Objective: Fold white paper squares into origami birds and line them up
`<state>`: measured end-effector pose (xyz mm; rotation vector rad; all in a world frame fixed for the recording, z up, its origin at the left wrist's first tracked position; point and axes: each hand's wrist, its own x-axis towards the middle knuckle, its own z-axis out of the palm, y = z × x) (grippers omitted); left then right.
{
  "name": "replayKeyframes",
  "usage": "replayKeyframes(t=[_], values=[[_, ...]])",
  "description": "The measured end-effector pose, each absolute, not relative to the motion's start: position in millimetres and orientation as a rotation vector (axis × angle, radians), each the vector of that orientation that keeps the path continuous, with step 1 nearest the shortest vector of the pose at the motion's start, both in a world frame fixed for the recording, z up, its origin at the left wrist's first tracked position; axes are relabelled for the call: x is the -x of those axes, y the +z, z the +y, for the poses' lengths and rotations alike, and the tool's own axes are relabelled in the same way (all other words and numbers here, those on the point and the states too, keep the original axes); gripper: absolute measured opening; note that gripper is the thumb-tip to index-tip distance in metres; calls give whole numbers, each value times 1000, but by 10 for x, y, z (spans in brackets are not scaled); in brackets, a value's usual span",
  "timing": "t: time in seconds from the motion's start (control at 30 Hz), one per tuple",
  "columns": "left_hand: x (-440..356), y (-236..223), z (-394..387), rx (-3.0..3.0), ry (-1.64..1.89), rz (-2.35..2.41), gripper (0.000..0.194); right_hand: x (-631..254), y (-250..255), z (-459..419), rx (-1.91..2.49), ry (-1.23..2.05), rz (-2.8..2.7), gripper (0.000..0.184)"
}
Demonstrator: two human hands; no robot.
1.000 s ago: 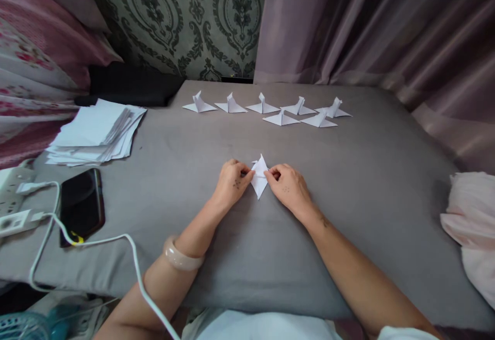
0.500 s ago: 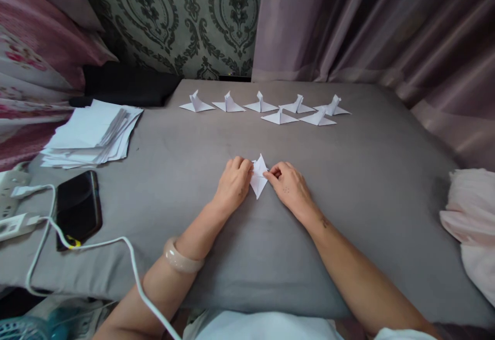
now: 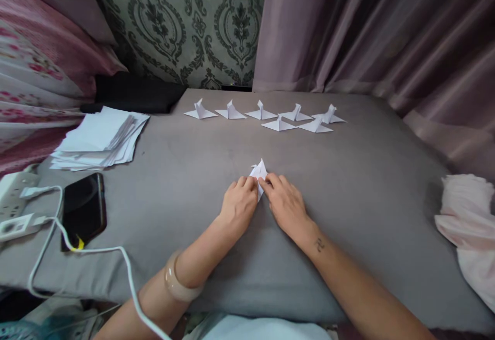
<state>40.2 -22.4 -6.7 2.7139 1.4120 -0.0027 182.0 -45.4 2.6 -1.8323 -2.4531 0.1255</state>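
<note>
A small white folded paper crane (image 3: pixel 260 168) lies on the grey cloth in front of me, its pointed tip facing away. My left hand (image 3: pixel 240 201) is closed at its left side, fingers curled and pressed against the paper. From the right, my right hand (image 3: pixel 284 196) pinches or presses the paper with thumb and index finger near its middle. The lower part of the paper is partly covered by my fingers. Farther back stand several finished-looking folded paper cranes (image 3: pixel 261 112) with spread wings.
At the left are a stack of white paper sheets (image 3: pixel 96 134), a black phone (image 3: pixel 84 208) and a power strip (image 3: pixel 15 193). A white cable (image 3: pixel 129 273) runs across my left forearm. Pale pink cloth (image 3: pixel 466 216) lies at the right edge; a curtain (image 3: pixel 328 31) hangs behind.
Both hands have shifted nearer to me along the paper, and my right fingers now reach over its middle. The view has tilted slightly.
</note>
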Motion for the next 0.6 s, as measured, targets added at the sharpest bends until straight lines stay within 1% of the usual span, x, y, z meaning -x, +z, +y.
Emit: replayKeyframes(t=[0.13,0.27,0.37,0.47,0.6], values=[[-362,-109,-241,-2688,63,1491,41,-1841,4,-438,1833,154,-2419,42],[-277,-109,-160,-2497,291,1567,25,-1900,-55,-412,1813,236,-2309,42],[-243,-114,-38,-2166,518,1670,21,-1928,-91,-401,1779,320,-2222,41],[-272,-151,62,-1967,596,1701,14,-1930,-129,-402,1754,326,-2162,41],[-345,-202,128,-1913,654,1689,20,-1921,-162,-414,1747,314,-2104,42]])
